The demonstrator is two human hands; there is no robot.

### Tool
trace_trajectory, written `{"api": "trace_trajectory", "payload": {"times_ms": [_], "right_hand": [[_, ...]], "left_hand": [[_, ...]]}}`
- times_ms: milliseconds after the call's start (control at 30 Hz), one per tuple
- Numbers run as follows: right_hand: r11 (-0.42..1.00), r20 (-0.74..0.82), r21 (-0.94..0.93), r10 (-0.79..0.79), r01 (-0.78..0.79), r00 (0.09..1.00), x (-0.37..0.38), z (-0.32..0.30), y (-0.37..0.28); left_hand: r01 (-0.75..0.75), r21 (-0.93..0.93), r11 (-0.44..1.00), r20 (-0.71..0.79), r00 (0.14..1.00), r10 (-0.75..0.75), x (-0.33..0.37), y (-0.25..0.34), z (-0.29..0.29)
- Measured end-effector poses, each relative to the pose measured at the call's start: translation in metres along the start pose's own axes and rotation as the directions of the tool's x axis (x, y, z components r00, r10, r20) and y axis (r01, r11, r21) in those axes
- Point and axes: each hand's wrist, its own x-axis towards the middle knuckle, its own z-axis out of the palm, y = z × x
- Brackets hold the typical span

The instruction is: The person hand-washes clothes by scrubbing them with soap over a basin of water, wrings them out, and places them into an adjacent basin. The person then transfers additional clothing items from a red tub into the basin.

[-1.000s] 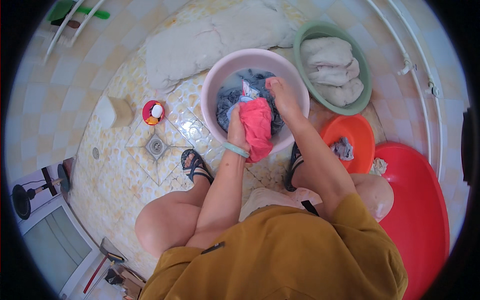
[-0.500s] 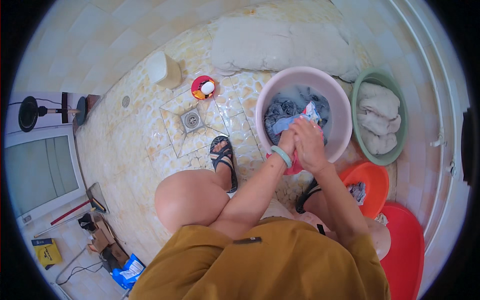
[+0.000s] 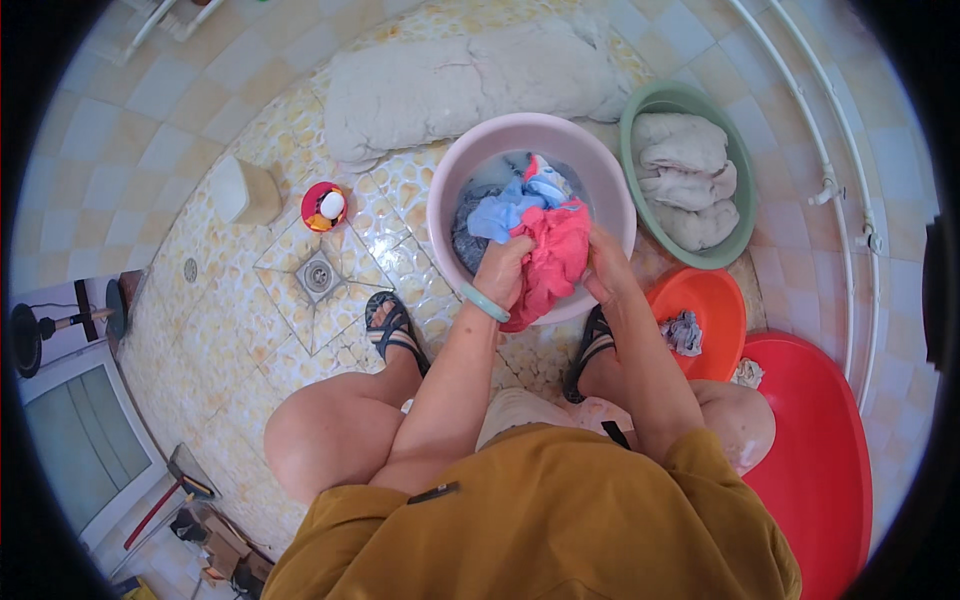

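Left hand [image 3: 503, 270], right hand [image 3: 607, 266], flanking pink cloth [image 3: 553, 252]

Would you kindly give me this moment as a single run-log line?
left hand: gripping red cloth | right hand: at red cloth's right edge | light-blue cloth: adjoining red cloth | dark cloth: in pink basin

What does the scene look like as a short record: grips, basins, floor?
Left grip: closed on the red cloth
Right grip: at the red cloth's right edge; hold unclear
Pink basin: dark cloth in cloudy water, blue cloth above
Green tub: right of the pink basin, holding white cloth
Orange basin: holding grey cloth
Floor: white pad beyond the pink basin, drain to its left
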Motion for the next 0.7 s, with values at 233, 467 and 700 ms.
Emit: {"api": "trace_trajectory", "payload": {"times_ms": [233,467,700], "right_hand": [[0.997,0.103,0.069,0.016,-0.023,0.995,-0.014,-0.014,0.0],[0.939,0.173,0.321,-0.185,0.122,0.967,-0.016,-0.034,-0.015],[0.846,0.166,0.459,-0.38,0.27,0.91,-0.07,0.028,-0.082]], "left_hand": [[-0.043,0.051,0.998,0.015,0.999,0.043,0.001,-0.007,-0.011],[0.007,0.096,0.995,-0.163,0.987,0.009,0.0,0.005,-0.033],[-0.089,-0.393,0.915,-0.066,0.995,0.069,-0.003,0.025,-0.075]]}}
